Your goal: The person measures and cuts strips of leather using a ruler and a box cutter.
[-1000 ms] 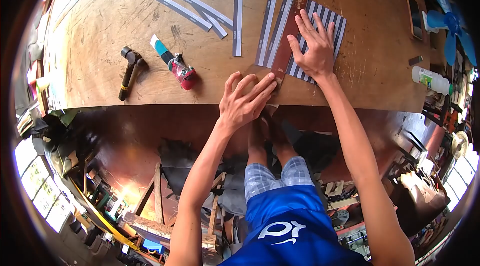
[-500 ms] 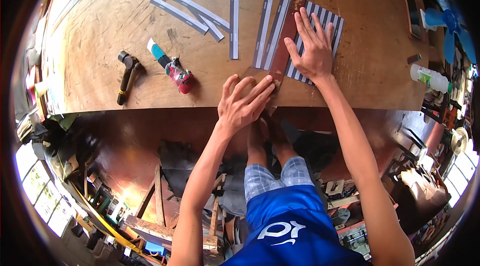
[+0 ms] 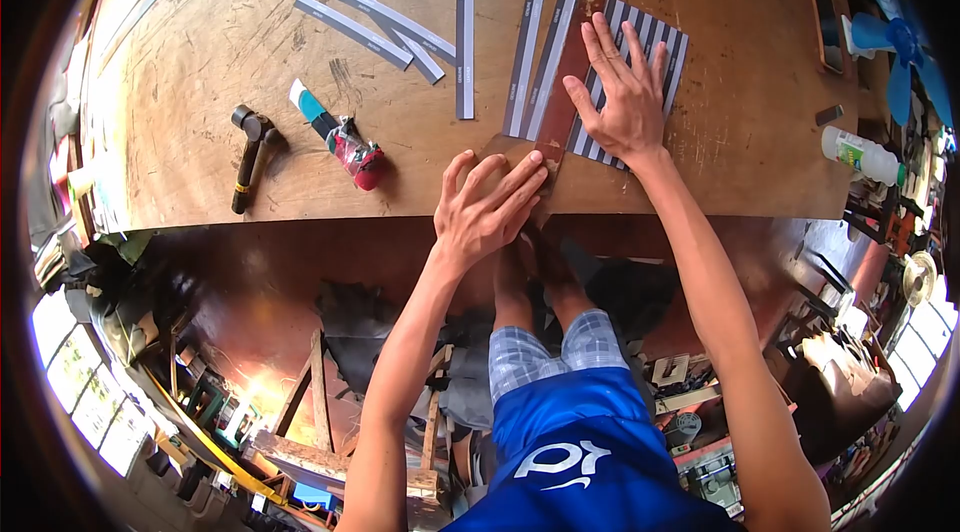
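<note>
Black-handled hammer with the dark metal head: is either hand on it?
No, the black-handled hammer lies on the brown wooden table, apart from the left hand and right hand.

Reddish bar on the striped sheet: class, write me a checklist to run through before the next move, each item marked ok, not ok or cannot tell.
1. Left hand at the bar's near end: ok.
2. Right hand spread over the reddish bar and striped sheet: ok.
3. Bar's edge exactly along a stripe: cannot tell.
4. Hammer and wrapped tool apart from both hands: ok.
5. Loose strips lying without overlap: not ok, two cross.
</note>
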Available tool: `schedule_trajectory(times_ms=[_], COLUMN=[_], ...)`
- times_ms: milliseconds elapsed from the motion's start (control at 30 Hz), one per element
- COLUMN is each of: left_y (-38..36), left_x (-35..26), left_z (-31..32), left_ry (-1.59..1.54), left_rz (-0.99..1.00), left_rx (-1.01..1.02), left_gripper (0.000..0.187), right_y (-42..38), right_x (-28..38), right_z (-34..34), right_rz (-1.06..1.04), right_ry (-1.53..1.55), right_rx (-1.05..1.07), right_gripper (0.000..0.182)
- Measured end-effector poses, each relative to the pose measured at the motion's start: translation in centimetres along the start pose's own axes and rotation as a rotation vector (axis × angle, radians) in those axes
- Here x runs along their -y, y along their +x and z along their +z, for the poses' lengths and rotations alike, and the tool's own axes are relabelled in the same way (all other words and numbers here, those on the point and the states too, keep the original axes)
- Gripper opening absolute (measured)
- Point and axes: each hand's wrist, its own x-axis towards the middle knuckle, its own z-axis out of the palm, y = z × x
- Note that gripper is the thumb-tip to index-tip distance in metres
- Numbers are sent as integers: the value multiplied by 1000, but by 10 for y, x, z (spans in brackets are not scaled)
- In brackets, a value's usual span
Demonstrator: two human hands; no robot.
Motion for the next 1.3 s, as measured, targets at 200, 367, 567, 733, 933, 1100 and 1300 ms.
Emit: schedule_trajectory(times_ms=[200, 367, 567, 733, 933, 1100, 1300], left_y=[-1, 0, -1, -1, -1, -2, -2], left_x=[1, 0, 1, 1, 1, 1, 0], left_z=[1, 1, 2, 2, 2, 2, 2], left_ry=[-6, -11, -25, -24, -28, -39, -42], left_rz=[-6, -8, -11, -13, -19, -28, -38], left_rx=[-9, -16, -26, -25, -26, -25, -32], left_gripper=[36, 35, 35, 36, 36, 35, 34], right_y=[0, 0, 0, 1, 1, 1, 1], right_x=[0, 0, 0, 0, -1, 0, 0], right_z=[1, 1, 2, 1, 2, 2, 2], right_rz=[4, 6, 3, -1, -2, -8, -5], right_ry=[18, 27, 19, 25, 17, 16, 7], right_rx=[-10, -8, -15, -18, -20, -25, -25], right_gripper=[70, 69, 69, 68, 68, 67, 67])
